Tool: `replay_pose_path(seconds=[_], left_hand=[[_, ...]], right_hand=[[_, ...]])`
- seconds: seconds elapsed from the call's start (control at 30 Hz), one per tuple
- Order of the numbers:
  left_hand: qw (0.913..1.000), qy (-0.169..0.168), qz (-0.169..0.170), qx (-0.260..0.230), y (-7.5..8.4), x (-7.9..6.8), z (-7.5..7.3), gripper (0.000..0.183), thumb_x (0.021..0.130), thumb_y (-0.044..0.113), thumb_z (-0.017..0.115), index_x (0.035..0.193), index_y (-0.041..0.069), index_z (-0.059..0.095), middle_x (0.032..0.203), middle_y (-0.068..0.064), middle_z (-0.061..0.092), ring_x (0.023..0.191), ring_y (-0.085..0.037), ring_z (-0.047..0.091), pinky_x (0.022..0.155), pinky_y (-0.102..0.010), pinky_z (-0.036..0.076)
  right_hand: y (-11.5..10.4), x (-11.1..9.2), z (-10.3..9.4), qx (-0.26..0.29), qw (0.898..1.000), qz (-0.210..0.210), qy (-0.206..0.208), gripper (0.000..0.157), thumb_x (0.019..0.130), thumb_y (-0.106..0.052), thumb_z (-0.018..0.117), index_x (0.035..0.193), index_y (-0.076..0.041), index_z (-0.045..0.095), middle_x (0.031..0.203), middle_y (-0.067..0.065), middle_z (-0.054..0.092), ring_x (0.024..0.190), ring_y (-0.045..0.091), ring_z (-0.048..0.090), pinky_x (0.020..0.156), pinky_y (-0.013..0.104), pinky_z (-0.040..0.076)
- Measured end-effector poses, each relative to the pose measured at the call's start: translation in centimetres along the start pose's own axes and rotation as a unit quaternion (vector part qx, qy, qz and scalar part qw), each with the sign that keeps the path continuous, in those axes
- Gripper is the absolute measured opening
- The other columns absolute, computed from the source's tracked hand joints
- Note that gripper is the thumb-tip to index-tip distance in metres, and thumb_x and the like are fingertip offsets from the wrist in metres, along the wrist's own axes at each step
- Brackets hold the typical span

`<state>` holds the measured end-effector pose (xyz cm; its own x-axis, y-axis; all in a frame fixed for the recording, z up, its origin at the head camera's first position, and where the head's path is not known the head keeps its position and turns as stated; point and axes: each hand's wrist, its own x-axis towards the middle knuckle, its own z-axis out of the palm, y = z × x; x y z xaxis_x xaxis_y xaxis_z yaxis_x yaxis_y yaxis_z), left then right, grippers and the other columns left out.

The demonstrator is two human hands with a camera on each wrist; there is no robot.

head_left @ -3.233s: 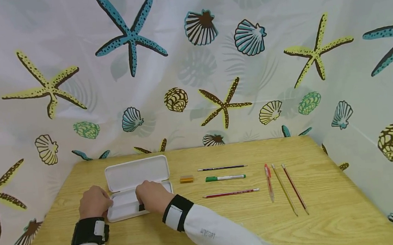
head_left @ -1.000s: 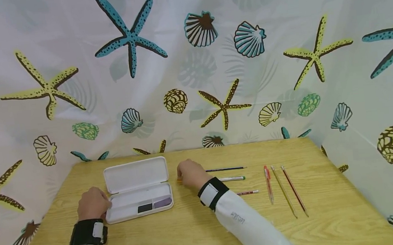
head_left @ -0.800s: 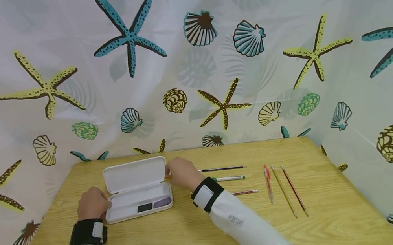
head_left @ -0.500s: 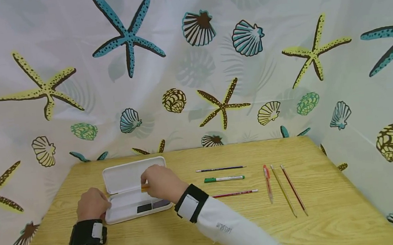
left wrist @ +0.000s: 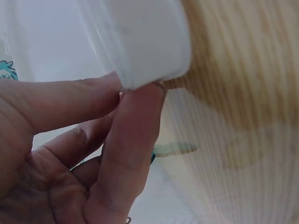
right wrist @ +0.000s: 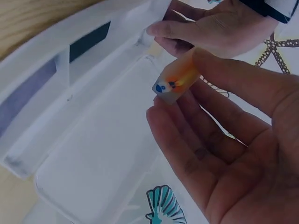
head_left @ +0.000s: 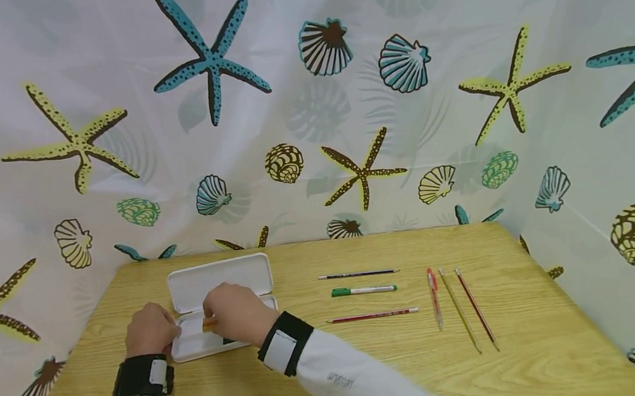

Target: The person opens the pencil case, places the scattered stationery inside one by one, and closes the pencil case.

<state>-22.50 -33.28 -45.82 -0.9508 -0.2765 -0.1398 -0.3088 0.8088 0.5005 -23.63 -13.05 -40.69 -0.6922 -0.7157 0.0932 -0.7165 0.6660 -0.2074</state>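
A white pencil case [head_left: 188,288] lies open on the table at the left, its lid laid back. My left hand [head_left: 149,329] pinches the left end of the case between thumb and finger, as the left wrist view shows on the case's corner [left wrist: 154,42]. Over the tray, my right hand [head_left: 238,313] pinches a small orange eraser [right wrist: 180,77] with a pale end bearing blue marks. Inside the case, a black block [right wrist: 91,41] and a purple block [right wrist: 28,95] sit in compartments with a divider between them; my right hand mostly covers them in the head view.
Right of the case lie a dark blue pencil [head_left: 359,274], a green-capped marker [head_left: 363,290] and a red pencil [head_left: 371,316]. Farther right are a red pen [head_left: 434,298], a yellow pencil [head_left: 460,310] and another red pencil [head_left: 477,310]. A patterned cloth [head_left: 309,116] hangs behind the table.
My right hand has picked up the orange eraser from the table right of the case and carried it left over the tray. The left hand stays at the case's left end.
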Motion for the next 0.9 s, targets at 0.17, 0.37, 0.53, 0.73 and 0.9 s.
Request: replay_pose_path(seconds=[0.17, 0.37, 0.53, 0.73, 0.9], left_hand=[[1.0, -0.002, 0.0, 0.001, -0.1, 0.0, 0.0, 0.013, 0.083, 0.004, 0.069, 0.071, 0.0, 0.067, 0.059, -0.006, 0.057, 0.053, -0.02, 0.056, 0.049, -0.029, 0.042], [1.0, -0.005, -0.004, -0.003, -0.2, 0.1, 0.1, 0.012, 0.083, 0.004, 0.068, 0.072, -0.001, 0.068, 0.06, -0.006, 0.057, 0.053, -0.02, 0.056, 0.049, -0.029, 0.042], [1.0, 0.0, 0.003, -0.003, -0.4, 0.3, 0.1, 0.012, 0.083, 0.005, 0.068, 0.072, -0.001, 0.069, 0.06, -0.005, 0.057, 0.053, -0.02, 0.056, 0.049, -0.029, 0.042], [0.9997, 0.012, 0.019, 0.0, -0.6, 0.3, 0.1, 0.013, 0.081, 0.005, 0.067, 0.068, 0.002, 0.068, 0.058, -0.003, 0.056, 0.053, -0.02, 0.055, 0.048, -0.03, 0.041], [0.9996, 0.014, 0.024, 0.0, -0.5, 0.2, 0.0, 0.014, 0.08, 0.004, 0.067, 0.066, 0.003, 0.067, 0.057, -0.003, 0.055, 0.054, -0.02, 0.055, 0.048, -0.03, 0.04]], right_hand=[[-0.5, 0.5, 1.4, -0.017, 1.0, 0.007, -0.014, 0.01, 0.088, -0.021, 0.082, 0.097, -0.02, 0.08, 0.092, -0.011, 0.072, 0.076, 0.001, 0.06, 0.065, 0.017, 0.049], [-0.6, 1.2, 3.2, -0.032, 0.999, 0.006, -0.015, 0.007, 0.086, -0.02, 0.083, 0.093, -0.022, 0.08, 0.086, -0.012, 0.071, 0.07, 0.0, 0.057, 0.062, 0.017, 0.047], [-0.6, 2.0, 4.3, -0.045, 0.999, -0.005, -0.008, 0.006, 0.085, -0.022, 0.084, 0.089, -0.023, 0.079, 0.083, -0.014, 0.07, 0.07, 0.0, 0.056, 0.064, 0.017, 0.047], [-0.8, 2.4, 5.1, -0.05, 0.999, -0.017, -0.002, 0.008, 0.086, -0.023, 0.084, 0.092, -0.023, 0.08, 0.086, -0.014, 0.071, 0.074, -0.001, 0.059, 0.068, 0.016, 0.049], [-1.0, 2.5, 5.2, -0.04, 0.999, -0.014, -0.006, 0.011, 0.086, -0.022, 0.084, 0.096, -0.023, 0.08, 0.09, -0.013, 0.072, 0.076, -0.001, 0.06, 0.071, 0.015, 0.05]])
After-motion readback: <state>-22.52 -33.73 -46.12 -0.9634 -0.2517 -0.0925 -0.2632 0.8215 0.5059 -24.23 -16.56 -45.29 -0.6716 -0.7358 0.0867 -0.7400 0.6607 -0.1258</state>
